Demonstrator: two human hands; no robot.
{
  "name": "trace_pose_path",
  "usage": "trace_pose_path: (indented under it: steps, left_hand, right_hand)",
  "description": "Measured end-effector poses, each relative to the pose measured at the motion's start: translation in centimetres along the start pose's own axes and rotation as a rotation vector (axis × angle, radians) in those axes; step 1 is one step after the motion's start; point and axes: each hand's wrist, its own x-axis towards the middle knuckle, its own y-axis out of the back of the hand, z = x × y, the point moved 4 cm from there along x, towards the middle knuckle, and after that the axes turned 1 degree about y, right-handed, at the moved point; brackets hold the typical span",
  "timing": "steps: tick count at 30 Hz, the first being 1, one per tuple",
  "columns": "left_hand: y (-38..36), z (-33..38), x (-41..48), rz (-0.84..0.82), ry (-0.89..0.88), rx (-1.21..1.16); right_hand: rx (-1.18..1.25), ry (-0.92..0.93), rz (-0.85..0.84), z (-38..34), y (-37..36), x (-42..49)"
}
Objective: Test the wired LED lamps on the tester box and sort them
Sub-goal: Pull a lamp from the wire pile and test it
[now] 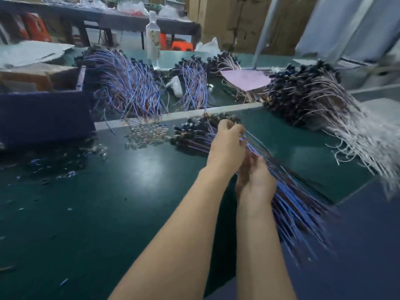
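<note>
On the green-topped bench (108, 191), a bundle of blue-wired black lamps (194, 137) lies right of centre, gripped by the left hand (227, 146) and, nearer the person, the right hand (257, 180). Just left of its lamp ends sits a heap of small clear parts (145, 136). Further left is a dark blue box (43, 118). Behind these lie a large pile of blue-wired lamps (129, 83), a pink paper sheet (246, 79) and, rightmost, a pile of white-wired lamps (313, 100). A tall clear plastic bottle (153, 37) stands behind them.
</note>
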Motion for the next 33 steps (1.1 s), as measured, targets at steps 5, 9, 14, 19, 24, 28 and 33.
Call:
trace_pose_path:
  steps: [5, 9, 14, 19, 24, 28, 33]
  left_hand:
    - [-2.2, -2.8, 0.0, -0.057, 0.109, 0.083]
    - [-1.5, -3.5, 0.1, -0.041, 0.182, -0.043]
    - [4.3, -5.5, -1.2, 0.251, 0.326, -0.390]
    - [15.8, -9.4, -5.2, 0.780, 0.403, -0.577]
    - [26.2, -12.9, -10.6, 1.118, 0.447, -0.725]
    - [31.5, -14.9, -14.1, 1.291, 0.460, -0.759]
    - [34.6, -16.5, -17.1, 1.399, 0.501, -0.857]
  right_hand:
    - [-0.261, -0.052, -0.009, 0.6, 0.5, 1.2]
    - [-0.525, 0.060, -0.040, 1.1, 0.3, 0.6]
    - [-0.757, 0.138, -0.234, 4.2, -3.3, -2.0]
    - [-1.057, 0.144, -0.681, 11.6, -9.1, -7.5]
    - [-1.267, 0.204, -1.096, 20.4, -12.8, -16.3]
    - [-1.281, 0.125, -1.364, 25.7, -13.8, -22.4]
    - [-1.726, 0.440, -1.569, 30.8, -14.5, -26.4]
